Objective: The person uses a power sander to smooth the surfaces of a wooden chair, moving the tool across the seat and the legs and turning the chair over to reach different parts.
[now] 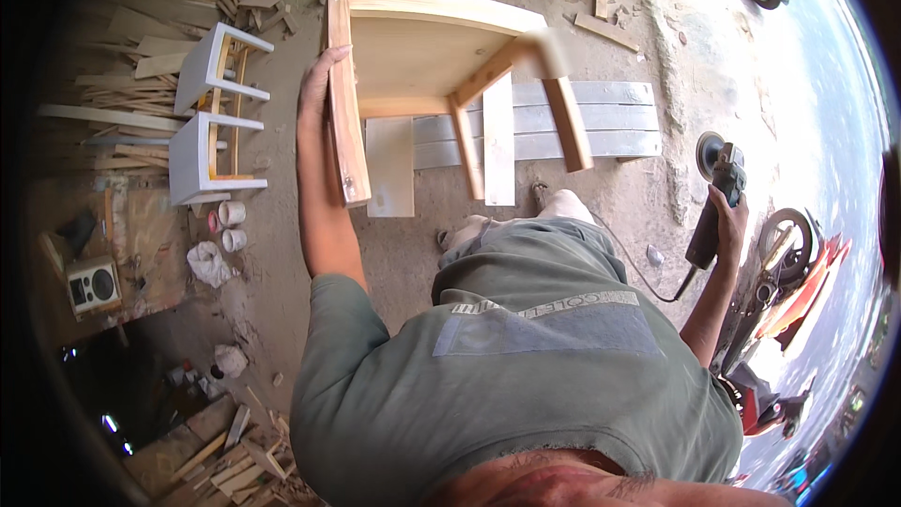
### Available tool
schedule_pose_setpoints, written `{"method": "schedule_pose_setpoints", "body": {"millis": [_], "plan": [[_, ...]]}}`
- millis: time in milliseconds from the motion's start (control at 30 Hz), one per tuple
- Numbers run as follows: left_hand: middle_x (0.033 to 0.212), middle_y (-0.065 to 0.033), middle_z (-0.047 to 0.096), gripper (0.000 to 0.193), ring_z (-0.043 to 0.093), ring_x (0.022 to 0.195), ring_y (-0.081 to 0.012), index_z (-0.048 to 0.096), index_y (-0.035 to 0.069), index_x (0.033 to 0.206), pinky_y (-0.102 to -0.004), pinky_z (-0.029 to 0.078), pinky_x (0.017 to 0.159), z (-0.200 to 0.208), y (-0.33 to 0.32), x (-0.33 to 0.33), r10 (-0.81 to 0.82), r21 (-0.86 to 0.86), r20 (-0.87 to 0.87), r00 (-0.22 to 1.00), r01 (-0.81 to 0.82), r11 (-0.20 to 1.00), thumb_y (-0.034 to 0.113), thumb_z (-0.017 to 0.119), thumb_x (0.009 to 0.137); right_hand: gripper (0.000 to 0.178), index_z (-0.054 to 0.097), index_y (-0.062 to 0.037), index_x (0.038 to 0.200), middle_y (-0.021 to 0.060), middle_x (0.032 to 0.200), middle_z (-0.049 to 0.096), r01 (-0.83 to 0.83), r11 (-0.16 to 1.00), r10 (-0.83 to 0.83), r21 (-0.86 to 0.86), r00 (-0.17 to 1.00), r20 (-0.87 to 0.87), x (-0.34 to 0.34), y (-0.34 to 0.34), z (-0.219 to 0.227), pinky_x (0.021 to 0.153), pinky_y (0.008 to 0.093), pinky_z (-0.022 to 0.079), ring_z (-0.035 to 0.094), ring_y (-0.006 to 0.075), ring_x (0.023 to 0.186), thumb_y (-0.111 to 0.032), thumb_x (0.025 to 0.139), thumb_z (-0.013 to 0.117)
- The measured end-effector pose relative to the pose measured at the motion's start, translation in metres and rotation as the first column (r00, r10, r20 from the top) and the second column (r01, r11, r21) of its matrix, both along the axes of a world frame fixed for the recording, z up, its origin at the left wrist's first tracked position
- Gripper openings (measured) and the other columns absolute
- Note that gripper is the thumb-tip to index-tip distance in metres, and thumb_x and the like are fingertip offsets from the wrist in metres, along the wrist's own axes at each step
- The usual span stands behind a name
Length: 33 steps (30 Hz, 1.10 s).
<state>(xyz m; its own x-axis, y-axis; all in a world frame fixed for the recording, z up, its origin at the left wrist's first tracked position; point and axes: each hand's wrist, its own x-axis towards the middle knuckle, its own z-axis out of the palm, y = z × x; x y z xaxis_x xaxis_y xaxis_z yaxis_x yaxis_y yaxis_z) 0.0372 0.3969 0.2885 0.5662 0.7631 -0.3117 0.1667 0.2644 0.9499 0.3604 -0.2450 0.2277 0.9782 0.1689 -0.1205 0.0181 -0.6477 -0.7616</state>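
Note:
My left hand point(319, 84) is closed on the near-left edge of an unpainted wooden stool point(404, 61), its fingers wrapped over the frame. The stool is tilted so that its recessed panel and some of its legs show; one corner at its right looks blurred. Away to the right, my right hand point(730, 214) grips a dark angle grinder point(706, 237) with a round disc at its far end. The grinder is apart from the stool, and its cord runs back toward my legs. Whether the disc is spinning, I cannot tell.
A grey slatted bench point(624, 118) with pale boards point(390, 169) across it is beyond my feet. Two white-painted stools point(195, 145) stand at the left near piled wood scraps point(155, 42), cups point(232, 214) and a speaker point(93, 284). Motorbikes point(786, 263) are parked at the right.

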Motion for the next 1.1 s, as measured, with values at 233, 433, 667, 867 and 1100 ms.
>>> {"method": "schedule_pose_setpoints", "body": {"millis": [233,433,667,867,1100], "plan": [[0.104,-0.0091,0.07,0.048,0.065,0.092,-0.0146,0.064,-0.003,0.12,-0.0292,0.052,0.084,-0.001,-0.046,0.046,-0.043,0.37,-0.097,0.994,0.076,0.926,0.023,0.077,0.082,0.055,0.064,0.0021,0.119,0.0141,0.1,0.071,-0.159,0.986,0.153,-0.045,0.982,-0.106,0.11,0.042,-0.018,0.082,0.0369,0.052,0.067,0.022,0.089,-0.036,0.083,0.08],[0.127,-0.0286,0.064,0.08,0.063,0.119,-0.0354,0.049,-0.014,0.134,-0.039,0.049,0.103,-0.094,-0.062,0.069,0.04,0.468,-0.331,0.943,0.127,0.874,0.03,0.081,0.075,0.047,0.064,-0.0011,0.113,0.0067,0.09,0.068,-0.272,0.954,0.287,0.124,0.948,-0.134,0.147,0.077,-0.043,0.071,0.0308,0.05,0.061,0.0153,0.077,-0.034,0.084,0.082],[0.131,-0.0364,0.059,0.096,0.059,0.123,-0.0463,0.038,-0.01,0.145,-0.048,0.048,0.104,-0.19,-0.133,0.107,0.171,0.561,-0.476,0.863,0.148,0.815,0.037,0.081,0.074,0.044,0.064,-0.0023,0.112,0.0036,0.088,0.066,-0.396,0.907,0.412,0.143,0.905,-0.108,0.159,0.116,-0.038,0.068,0.0282,0.049,0.059,0.0122,0.075,-0.031,0.085,0.083],[0.141,-0.0359,0.052,0.106,0.054,0.129,-0.0455,0.031,-0.008,0.151,-0.048,0.046,0.107,-0.209,-0.151,0.113,0.174,0.544,-0.515,0.839,0.163,0.823,0.051,0.078,0.077,0.043,0.063,-0.0015,0.113,0.0045,0.091,0.068,-0.553,0.816,0.57,0.167,0.819,-0.072,0.154,0.17,-0.033,0.071,0.0295,0.051,0.061,0.0128,0.077,-0.026,0.085,0.083],[0.139,-0.0294,0.054,0.092,0.054,0.128,-0.0414,0.047,-0.005,0.144,-0.0506,0.044,0.107,-0.158,-0.113,-0.011,0.531,0.728,-0.312,0.788,-0.161,0.667,0.058,0.076,0.083,0.063,0.057,0.0034,0.113,0.02,0.091,0.07,-0.888,0.455,0.89,-0.067,0.455,0.018,0.118,0.296,-0.012,0.077,0.0408,0.054,0.069,0.0299,0.081,-0.041,0.078,0.085]]}}
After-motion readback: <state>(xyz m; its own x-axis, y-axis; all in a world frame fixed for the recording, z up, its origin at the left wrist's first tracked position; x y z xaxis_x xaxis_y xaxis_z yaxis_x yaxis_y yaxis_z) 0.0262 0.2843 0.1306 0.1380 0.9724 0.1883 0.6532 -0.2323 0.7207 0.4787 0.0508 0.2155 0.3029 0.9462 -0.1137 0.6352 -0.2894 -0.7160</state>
